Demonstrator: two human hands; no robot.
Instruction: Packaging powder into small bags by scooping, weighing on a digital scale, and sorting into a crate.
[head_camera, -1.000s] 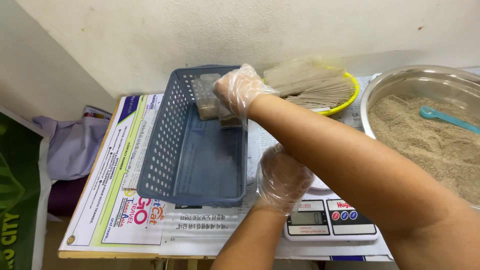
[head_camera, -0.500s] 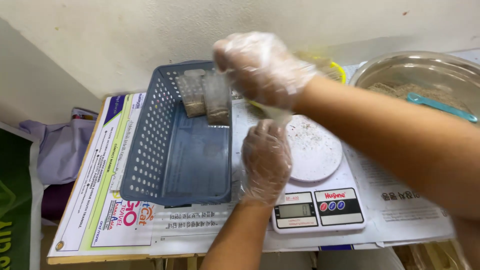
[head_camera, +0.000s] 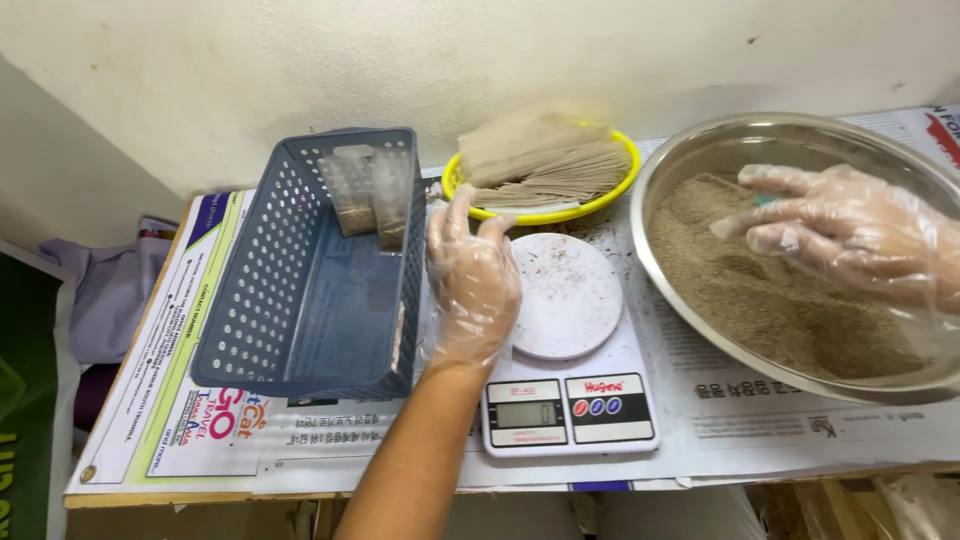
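Observation:
My left hand (head_camera: 470, 275), in a clear plastic glove, hovers flat and empty between the blue basket (head_camera: 250, 300) and the white kitchen scale (head_camera: 566, 340), fingers pointing toward the yellow plate (head_camera: 620, 195). My right hand (head_camera: 850, 230), also gloved, is spread open over the brown powder in the large metal bowl (head_camera: 700, 160), holding nothing. Two small filled packets (head_camera: 368, 195) lie at the far end of the basket. A stack of empty clear packets (head_camera: 540, 155) rests on the yellow plate.
Printed newspaper sheets (head_camera: 170, 400) cover the table. A wall runs along the far side. Purple cloth (head_camera: 95, 300) and a green bag (head_camera: 25, 400) sit off the left table edge. The scale's round platform (head_camera: 565, 295) carries powder traces.
My right hand left the basket after placing a packet and swung right over the metal bowl. My left hand stayed beside the scale. The view shifted right.

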